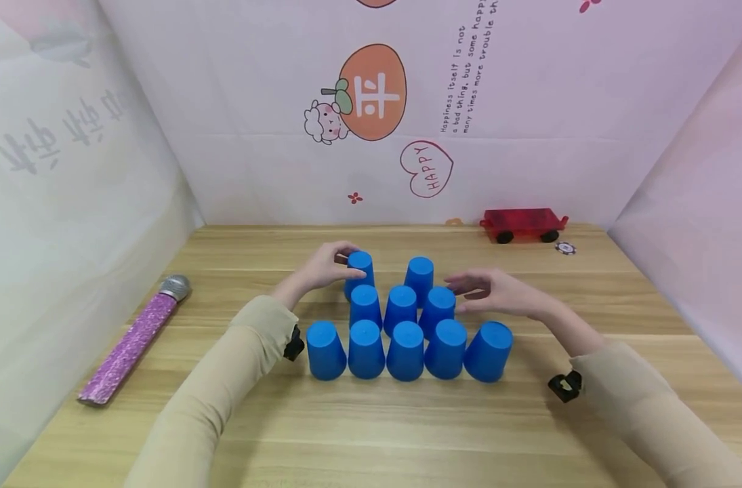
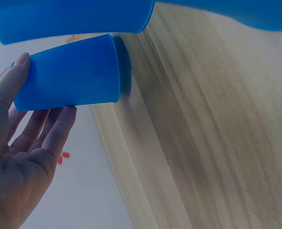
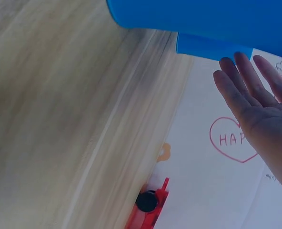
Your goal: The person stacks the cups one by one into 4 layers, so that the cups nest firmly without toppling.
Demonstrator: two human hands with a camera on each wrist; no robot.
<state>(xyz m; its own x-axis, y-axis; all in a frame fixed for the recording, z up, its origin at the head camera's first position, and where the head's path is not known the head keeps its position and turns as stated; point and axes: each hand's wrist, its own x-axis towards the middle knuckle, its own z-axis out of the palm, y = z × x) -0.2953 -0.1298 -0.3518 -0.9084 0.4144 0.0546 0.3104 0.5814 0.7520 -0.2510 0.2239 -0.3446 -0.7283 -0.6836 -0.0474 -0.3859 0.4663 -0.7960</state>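
Note:
Blue cups stand upside down on the wooden table in rows. Several form the front row [image 1: 405, 352], three the middle row [image 1: 401, 308], and two the back. My left hand [image 1: 328, 266] pinches the back-left cup [image 1: 360, 264] between thumb and fingers. In the left wrist view, the thumb lies along one side of that cup [image 2: 69, 76] and the fingers along the other. My right hand [image 1: 499, 291] is just right of the back-right cup [image 1: 419, 274] and the middle row's right cup. Its fingers are extended, apparently holding nothing; exact contact is unclear.
A pink glittery microphone [image 1: 133, 342] lies at the table's left side. A red toy wagon [image 1: 523, 222] and a small poker chip [image 1: 566, 248] are at the back right. White printed sheets [image 1: 255, 135] wall the table at the back and sides.

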